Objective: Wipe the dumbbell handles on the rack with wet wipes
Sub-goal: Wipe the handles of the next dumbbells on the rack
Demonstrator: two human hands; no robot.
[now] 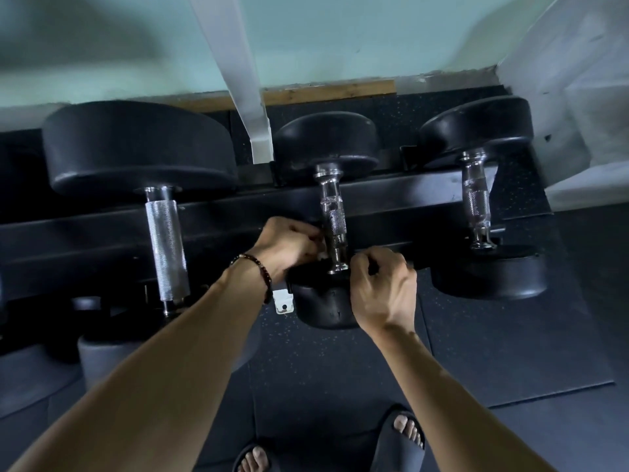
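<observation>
Three dumbbells sit side by side across a black rack (102, 233), each with one black head toward the pale green wall (340, 39) and the other toward the person.

At the left is the big dumbbell (143, 148), its thick, evenly knurled handle (166, 247) bare and untouched. A white bar (238, 69) slants down from the top, ending just behind the rack between this one and the next.

The middle dumbbell (326, 144) has a slimmer chrome handle (332, 212), knurled in bands. Both hands are at its near end. The left hand (289, 243), with a dark beaded bracelet (260, 270) on the wrist, lies just left of the handle, its fingers curled in toward the chrome. The fingertips are hidden, so I can't tell whether they hold anything or touch the bar. The right hand (384, 287) sits just right of the handle's lower collar, over the rim of the near head (323, 301), fingers bent tightly. Whether they clamp on anything I can't tell either. No wipe can be made out in either hand.

At the right stands the small dumbbell (476, 127), its chrome handle (476, 199) well apart from the hands.

Below, two feet in dark slides (401, 437) stand on speckled black floor mats (493, 335).
</observation>
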